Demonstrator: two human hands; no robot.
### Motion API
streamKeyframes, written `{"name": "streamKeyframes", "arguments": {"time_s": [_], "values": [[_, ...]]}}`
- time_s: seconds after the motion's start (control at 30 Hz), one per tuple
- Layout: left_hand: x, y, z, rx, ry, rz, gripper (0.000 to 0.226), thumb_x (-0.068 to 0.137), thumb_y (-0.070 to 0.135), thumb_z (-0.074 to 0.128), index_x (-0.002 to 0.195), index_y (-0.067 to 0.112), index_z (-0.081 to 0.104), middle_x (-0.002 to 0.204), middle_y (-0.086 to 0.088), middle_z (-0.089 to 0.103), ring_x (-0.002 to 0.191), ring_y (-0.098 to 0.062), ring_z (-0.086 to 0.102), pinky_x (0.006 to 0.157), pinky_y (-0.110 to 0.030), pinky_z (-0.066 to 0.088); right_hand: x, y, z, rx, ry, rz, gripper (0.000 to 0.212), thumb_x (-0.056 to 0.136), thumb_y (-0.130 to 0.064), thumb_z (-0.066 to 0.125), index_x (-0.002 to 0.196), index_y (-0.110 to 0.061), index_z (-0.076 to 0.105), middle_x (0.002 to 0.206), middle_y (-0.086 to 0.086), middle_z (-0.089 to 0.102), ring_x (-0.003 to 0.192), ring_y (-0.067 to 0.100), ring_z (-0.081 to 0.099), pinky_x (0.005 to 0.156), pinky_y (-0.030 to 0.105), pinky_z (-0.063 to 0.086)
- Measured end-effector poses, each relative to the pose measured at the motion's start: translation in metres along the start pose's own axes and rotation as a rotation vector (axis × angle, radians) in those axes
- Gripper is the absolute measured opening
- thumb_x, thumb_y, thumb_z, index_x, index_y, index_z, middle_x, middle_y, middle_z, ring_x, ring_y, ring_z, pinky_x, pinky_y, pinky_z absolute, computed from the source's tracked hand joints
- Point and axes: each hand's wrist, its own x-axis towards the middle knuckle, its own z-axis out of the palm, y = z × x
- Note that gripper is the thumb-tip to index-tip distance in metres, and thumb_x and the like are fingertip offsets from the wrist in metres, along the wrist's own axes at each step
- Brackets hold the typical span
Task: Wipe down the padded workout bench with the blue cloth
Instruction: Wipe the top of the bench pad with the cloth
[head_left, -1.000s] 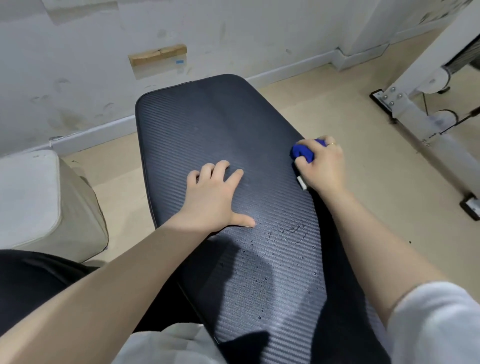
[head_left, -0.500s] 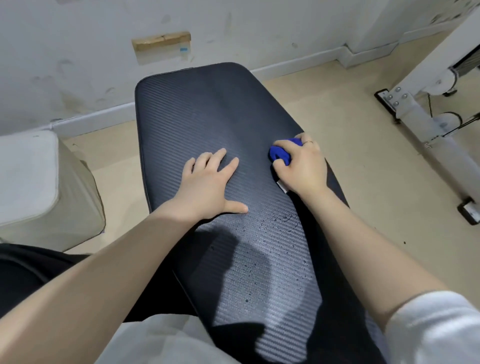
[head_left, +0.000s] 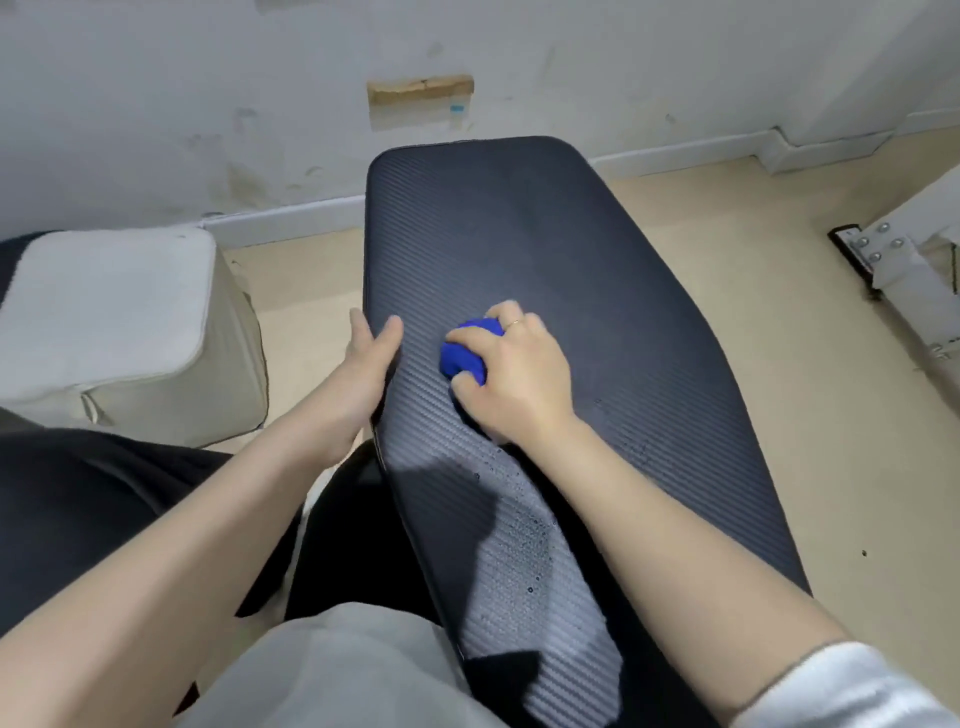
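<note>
The padded workout bench (head_left: 524, 244) is black with a ribbed surface and runs from my lap toward the wall. Small water droplets dot its near part. My right hand (head_left: 514, 384) presses a bunched blue cloth (head_left: 462, 353) onto the pad near its left half, fingers curled over it. My left hand (head_left: 366, 364) grips the bench's left edge, thumb on top and fingers wrapped over the side.
A beige padded stool (head_left: 114, 322) stands on the floor to the left of the bench. A white metal machine frame (head_left: 904, 270) with bolts stands at the right. The wall and baseboard (head_left: 280, 218) run close behind the bench's far end.
My right hand has slid the cloth from the bench's right edge leftward across the pad. My left hand has moved from lying flat on the pad to gripping its left edge.
</note>
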Motion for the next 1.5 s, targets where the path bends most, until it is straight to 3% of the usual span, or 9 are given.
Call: {"name": "streamKeyframes", "arguments": {"time_s": [0.17,0.33,0.5,0.63,0.77,0.9,1.03,1.13,1.5], "values": [[-0.007,-0.002,-0.012,-0.313,-0.091,0.08,0.053,0.1,0.051,0.013,0.123,0.027,0.054,0.113,0.012,0.067,0.101,-0.001,0.063,0.085,-0.02,0.047,-0.023,-0.028,0.011,0.075,-0.114,-0.326,0.041,0.065,-0.038,0.042,0.094,-0.032,0.07,0.095,0.005,0.061,0.071,0.027,0.053,0.066,0.03,0.046],[-0.012,-0.01,-0.009,-0.234,0.02,0.148,0.039,0.103,0.03,0.023,0.127,0.028,0.053,0.114,0.02,0.063,0.099,0.005,0.058,0.086,-0.015,0.045,0.031,-0.023,0.01,0.005,0.027,0.008,0.033,0.069,-0.03,0.051,0.095,-0.029,0.07,0.1,0.01,0.058,0.081,0.035,0.053,0.069,0.037,0.049],[-0.012,-0.004,-0.01,-0.343,-0.055,0.061,0.044,0.103,0.041,0.017,0.096,0.026,0.058,0.086,0.019,0.071,0.079,0.01,0.064,0.069,-0.009,0.05,-0.043,-0.046,0.011,0.015,-0.138,-0.27,0.04,0.067,-0.037,0.046,0.099,-0.031,0.068,0.099,0.006,0.057,0.076,0.028,0.05,0.069,0.031,0.041],[-0.004,-0.019,-0.002,-0.314,-0.032,0.01,0.073,0.087,0.063,0.035,0.149,0.029,0.02,0.152,0.013,0.032,0.135,-0.002,0.036,0.115,-0.031,0.027,-0.05,-0.027,0.005,0.019,-0.154,-0.348,0.039,0.066,-0.036,0.048,0.097,-0.03,0.07,0.099,0.006,0.06,0.075,0.027,0.052,0.072,0.031,0.046],[0.009,-0.051,0.009,-0.332,0.025,0.012,0.108,0.046,0.097,0.042,0.141,0.045,0.031,0.153,0.014,0.03,0.142,-0.007,0.026,0.117,-0.043,0.018,-0.006,-0.032,0.009,-0.008,0.035,0.157,0.034,0.07,-0.033,0.048,0.097,-0.031,0.068,0.106,0.005,0.057,0.088,0.031,0.051,0.078,0.034,0.044],[0.028,-0.07,0.009,-0.433,-0.095,-0.098,0.123,0.032,0.096,0.054,0.141,0.044,0.032,0.151,0.015,0.033,0.137,-0.011,0.037,0.114,-0.039,0.026,-0.054,-0.061,0.013,-0.046,-0.02,0.04,0.035,0.067,-0.033,0.047,0.094,-0.03,0.067,0.102,0.005,0.056,0.08,0.028,0.049,0.073,0.033,0.039],[-0.024,-0.016,0.009,-0.292,-0.045,-0.066,0.089,0.073,0.083,0.034,0.148,0.045,0.007,0.159,0.014,0.008,0.146,-0.011,0.011,0.12,-0.043,0.008,-0.077,-0.057,0.009,0.006,-0.136,-0.098,0.035,0.066,-0.035,0.046,0.094,-0.034,0.068,0.099,0.003,0.058,0.075,0.025,0.05,0.07,0.035,0.043],[-0.022,-0.014,0.018,-0.069,0.041,-0.059,0.072,0.093,0.062,0.021,0.15,0.03,-0.007,0.16,0.007,-0.006,0.147,-0.013,-0.001,0.117,-0.041,0.001,-0.026,-0.043,0.01,-0.051,-0.012,0.103,0.038,0.069,-0.035,0.046,0.101,-0.033,0.066,0.106,0.005,0.057,0.085,0.03,0.051,0.078,0.037,0.044],[-0.025,-0.027,0.03,0.2,0.317,0.18,0.07,0.097,0.045,0.03,0.151,0.009,0.005,0.154,-0.015,0.02,0.134,-0.032,0.034,0.103,-0.039,0.034,-0.068,-0.048,0.01,-0.067,-0.006,0.201,0.044,0.069,-0.031,0.045,0.107,-0.033,0.067,0.108,0.008,0.057,0.086,0.033,0.052,0.08,0.042,0.045]]}}
